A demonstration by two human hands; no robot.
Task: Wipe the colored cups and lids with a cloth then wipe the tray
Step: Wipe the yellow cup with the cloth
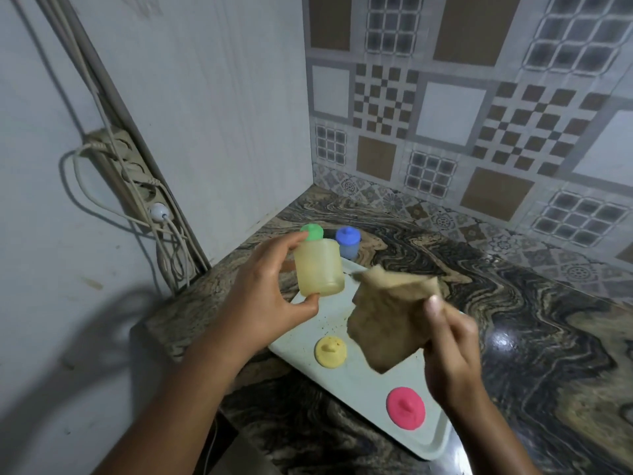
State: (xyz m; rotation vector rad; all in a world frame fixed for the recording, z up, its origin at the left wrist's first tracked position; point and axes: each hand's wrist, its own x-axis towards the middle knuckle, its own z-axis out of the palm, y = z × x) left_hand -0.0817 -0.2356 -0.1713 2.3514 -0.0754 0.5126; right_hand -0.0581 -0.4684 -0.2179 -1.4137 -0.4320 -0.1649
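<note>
My left hand (pixel 270 296) holds the yellow cup (pixel 318 269) in the air above the far end of the tray (pixel 356 378), fingers clamped on its wall, thumb under the base. My right hand (pixel 448 341) has its fingers pinched together on the cloth (pixel 383 320), which hangs blurred over the tray's middle and hides part of it. The yellow lid (pixel 330 351) lies near the tray's left edge; the pink lid (pixel 406 407) lies toward its near corner. Behind the cup, a green lid (pixel 312 232) shows; what it sits on is hidden. The blue cup (pixel 348 243), lid on, stands on the surface (pixel 513 303) past the tray's far edge. The tray's near corner overhangs the surface edge.
</note>
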